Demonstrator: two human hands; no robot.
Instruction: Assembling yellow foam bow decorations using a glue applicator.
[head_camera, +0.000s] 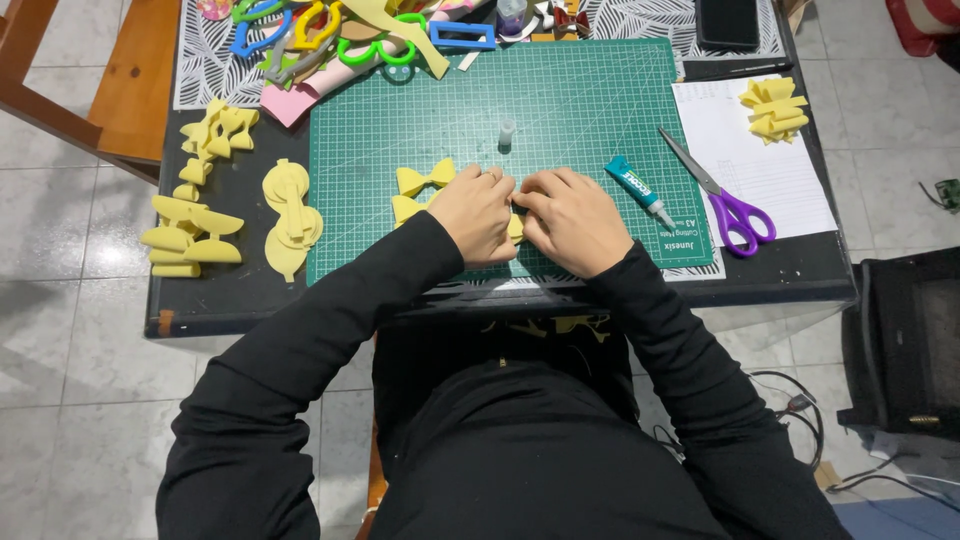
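Both hands, left hand (478, 212) and right hand (572, 218), are pinching a yellow foam piece (515, 226) at centre frame on the green cutting mat (580, 110); probably light, soft and bendy, it is best pinched at its middle.

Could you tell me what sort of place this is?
Probably a home craft table: a green cutting mat, purple scissors, a glue tube and stacks of yellow foam bows.
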